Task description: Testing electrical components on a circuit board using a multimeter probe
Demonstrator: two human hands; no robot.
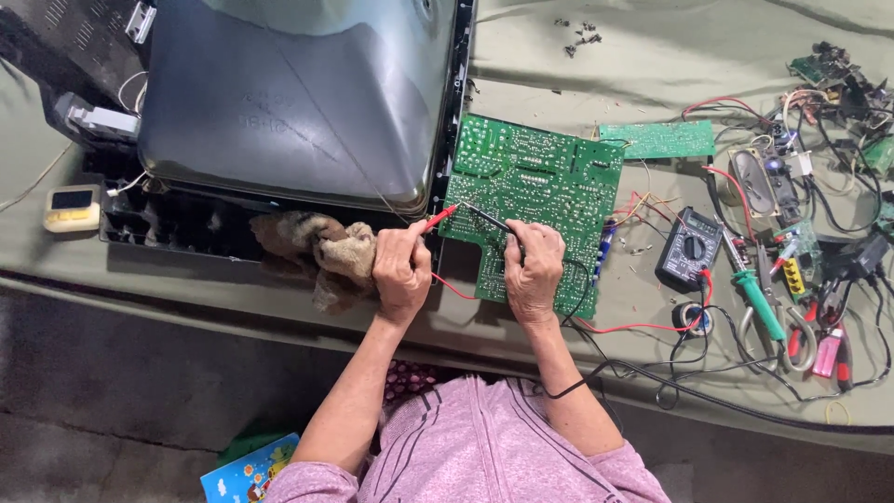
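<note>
Your left hand (pixel 402 270) pinched the red probe (pixel 440 218) between closed fingers, its tip resting at the left edge of the large green circuit board (pixel 540 186). Your right hand (pixel 534 270) gripped the black probe (pixel 488 220) the same way, its point set on the board just beside the red one. The board lay solder side up on the olive cloth (pixel 670 56), touching the frame of the television tube (pixel 298 93). A tan rag (pixel 326 250) sat just left of your left hand. The probes' red and black leads ran right to a dark multimeter (pixel 687 248), near a green-handled screwdriver (pixel 759 300) and a smaller green board (pixel 657 139).
</note>
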